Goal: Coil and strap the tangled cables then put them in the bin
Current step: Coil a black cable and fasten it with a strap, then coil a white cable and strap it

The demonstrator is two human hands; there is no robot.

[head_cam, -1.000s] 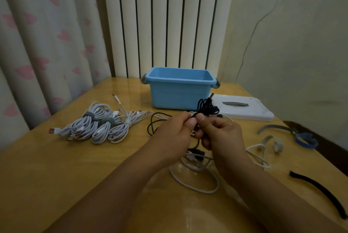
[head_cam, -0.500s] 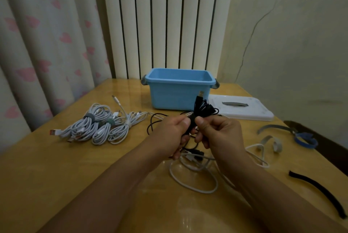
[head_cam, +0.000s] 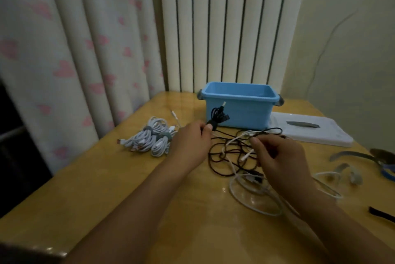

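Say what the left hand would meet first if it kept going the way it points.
Probably the blue bin. The left hand, gripping a strapped black coil, points at its front wall; the coil would touch first, though depth is unclear.

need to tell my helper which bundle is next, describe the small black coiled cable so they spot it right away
Find the blue bin at the back of the table. Just in front of its left face, the left hand pinches a small black coiled cable. It is the only dark bundle; the strapped bundles further left are white.
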